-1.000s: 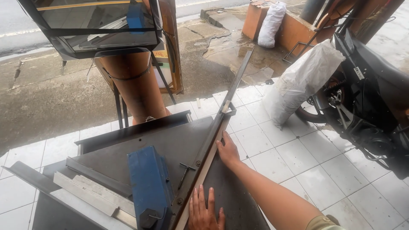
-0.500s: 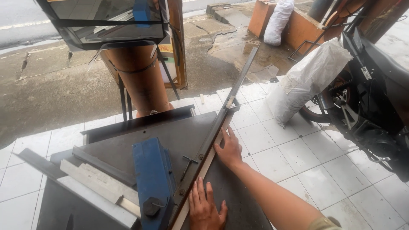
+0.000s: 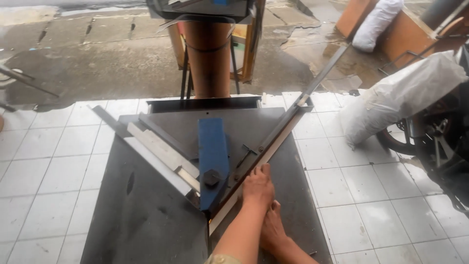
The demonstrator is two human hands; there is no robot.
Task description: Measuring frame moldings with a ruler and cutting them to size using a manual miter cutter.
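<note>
Left hand: fingers curled, pressing the long pale strip. Right hand: just behind, flat on dark table; finger spread unclear.

White floor tiles right of hands, more on far left. Large white sack up and right of hands, leaning by motorcycle wheel at right edge. Second white sack farther up, top right, against orange-brown box. Brown cylindrical post straight ahead beyond hands, thin black stand legs beside it. Wet cracked concrete ground far ahead, upper left.
</note>
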